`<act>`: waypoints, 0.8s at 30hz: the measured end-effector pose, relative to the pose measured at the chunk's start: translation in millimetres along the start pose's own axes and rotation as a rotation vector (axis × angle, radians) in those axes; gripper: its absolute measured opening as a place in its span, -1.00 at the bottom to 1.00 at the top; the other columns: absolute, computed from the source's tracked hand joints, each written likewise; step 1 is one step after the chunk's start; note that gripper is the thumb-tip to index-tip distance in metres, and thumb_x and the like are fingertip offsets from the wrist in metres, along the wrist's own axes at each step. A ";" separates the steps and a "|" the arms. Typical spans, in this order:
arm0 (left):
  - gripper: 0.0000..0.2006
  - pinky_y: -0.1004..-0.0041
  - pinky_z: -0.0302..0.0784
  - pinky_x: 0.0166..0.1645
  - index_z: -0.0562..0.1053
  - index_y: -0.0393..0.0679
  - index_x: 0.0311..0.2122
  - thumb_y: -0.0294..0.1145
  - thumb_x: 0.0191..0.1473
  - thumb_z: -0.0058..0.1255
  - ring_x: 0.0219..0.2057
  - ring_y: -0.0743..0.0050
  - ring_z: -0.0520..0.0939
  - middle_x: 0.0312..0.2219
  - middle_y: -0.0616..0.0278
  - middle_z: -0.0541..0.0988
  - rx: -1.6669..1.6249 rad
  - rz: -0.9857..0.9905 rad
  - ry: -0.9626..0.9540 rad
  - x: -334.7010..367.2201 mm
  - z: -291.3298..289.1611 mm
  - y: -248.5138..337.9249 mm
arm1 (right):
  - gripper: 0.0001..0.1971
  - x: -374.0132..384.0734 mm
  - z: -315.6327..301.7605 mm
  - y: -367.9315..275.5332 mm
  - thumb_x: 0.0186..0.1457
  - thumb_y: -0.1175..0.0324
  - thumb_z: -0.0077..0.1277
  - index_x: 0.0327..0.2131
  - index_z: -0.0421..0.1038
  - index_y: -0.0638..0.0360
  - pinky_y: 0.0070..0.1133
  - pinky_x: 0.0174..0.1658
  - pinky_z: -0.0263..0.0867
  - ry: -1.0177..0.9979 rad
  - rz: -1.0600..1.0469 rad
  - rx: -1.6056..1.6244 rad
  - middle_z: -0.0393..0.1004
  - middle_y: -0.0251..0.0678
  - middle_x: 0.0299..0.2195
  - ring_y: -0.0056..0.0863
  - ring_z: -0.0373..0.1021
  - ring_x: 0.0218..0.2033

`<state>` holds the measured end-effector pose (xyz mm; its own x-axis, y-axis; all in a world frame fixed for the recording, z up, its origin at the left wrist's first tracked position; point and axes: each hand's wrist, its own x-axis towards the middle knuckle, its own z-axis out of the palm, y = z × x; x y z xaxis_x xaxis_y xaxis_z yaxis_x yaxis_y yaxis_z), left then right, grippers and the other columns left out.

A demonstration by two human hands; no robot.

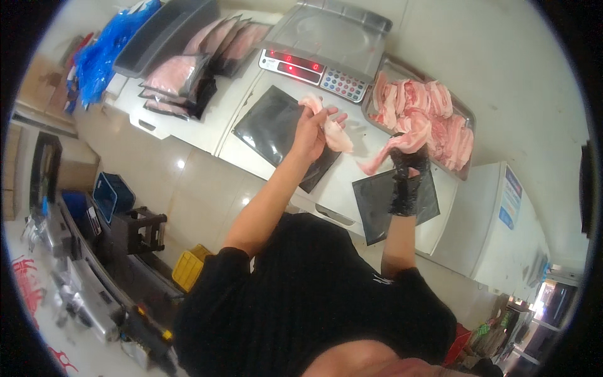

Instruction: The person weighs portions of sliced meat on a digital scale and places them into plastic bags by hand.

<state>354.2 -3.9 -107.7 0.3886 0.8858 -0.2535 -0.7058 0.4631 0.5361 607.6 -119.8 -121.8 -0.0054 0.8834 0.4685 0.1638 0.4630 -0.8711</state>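
My bare left hand (pixel 312 131) is closed round a strip of pale, fatty raw meat (pixel 338 136), held above a black plastic pouch (pixel 269 125) lying flat. My right hand (pixel 408 164), in a black glove, grips a pink strip of sliced raw pork (pixel 411 139) that droops to the left. Under that wrist lies a second black pouch (pixel 372 206). Just beyond the right hand, a metal tray (pixel 472 119) holds several folded slices of pork (pixel 440 129).
A digital scale (pixel 339 38) with a lit red display stands behind the hands. At the left lie filled meat pouches (pixel 173 78), a grey bin (pixel 166 38) and blue plastic bags (pixel 103 56). A white chest freezer (pixel 496 220) is at the right; crates (pixel 191 267) stand on the floor.
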 end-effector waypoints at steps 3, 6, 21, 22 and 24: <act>-0.60 0.05 0.60 0.15 0.21 -0.12 0.29 -0.36 0.42 -0.16 0.13 -0.20 0.59 0.19 -0.03 0.44 0.148 -0.086 -0.177 -20.7 1.3 12.9 | -0.56 19.9 24.4 -49.4 0.19 0.25 0.25 0.00 0.43 0.36 -0.47 -0.06 0.45 0.089 0.051 -0.297 0.54 -0.17 -0.12 -0.38 0.52 -0.13; -0.62 0.24 0.63 0.06 0.28 -0.11 0.28 -0.34 0.43 -0.14 0.03 0.15 0.65 0.09 0.15 0.53 0.191 -0.183 -0.274 -45.7 20.4 2.4 | -0.69 38.8 57.5 -70.6 0.05 0.51 0.33 -0.13 0.51 0.29 -0.52 -0.11 0.42 0.089 0.154 -0.364 0.56 -0.28 -0.24 -0.46 0.48 -0.25; -0.74 0.39 0.60 -0.33 0.46 -0.22 0.05 -0.28 0.44 -0.13 -0.38 0.40 0.67 -0.24 0.24 0.62 0.358 -0.088 -0.230 -53.7 -1.5 -25.7 | -0.68 33.5 71.8 -67.0 -0.02 0.44 0.37 -0.18 0.53 0.27 -0.39 -0.06 0.42 0.049 0.205 -0.403 0.61 -0.10 -0.21 -0.26 0.55 -0.16; -0.74 0.38 0.60 -0.32 0.46 -0.22 0.05 -0.29 0.43 -0.10 -0.36 0.39 0.67 -0.23 0.23 0.62 0.343 -0.091 -0.229 -53.3 -1.0 -24.0 | -0.68 33.8 69.1 -73.7 0.00 0.42 0.36 -0.16 0.53 0.27 -0.39 -0.06 0.42 0.008 0.292 -0.326 0.62 -0.09 -0.17 -0.27 0.56 -0.14; -0.74 0.37 0.61 -0.29 0.46 -0.24 0.04 -0.31 0.40 -0.04 -0.31 0.38 0.68 -0.21 0.21 0.62 0.313 -0.097 -0.226 -51.2 -0.7 -18.4 | -0.56 30.8 64.6 -74.8 0.02 0.36 0.39 -0.03 0.53 0.28 -0.43 0.08 0.39 -0.043 0.318 -0.243 0.62 -0.11 -0.06 -0.35 0.53 0.00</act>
<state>346.9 -57.8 -105.1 0.5900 0.7934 -0.1499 -0.4581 0.4818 0.7470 531.5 -122.6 -51.8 0.0424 0.9844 0.1705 0.3926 0.1405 -0.9089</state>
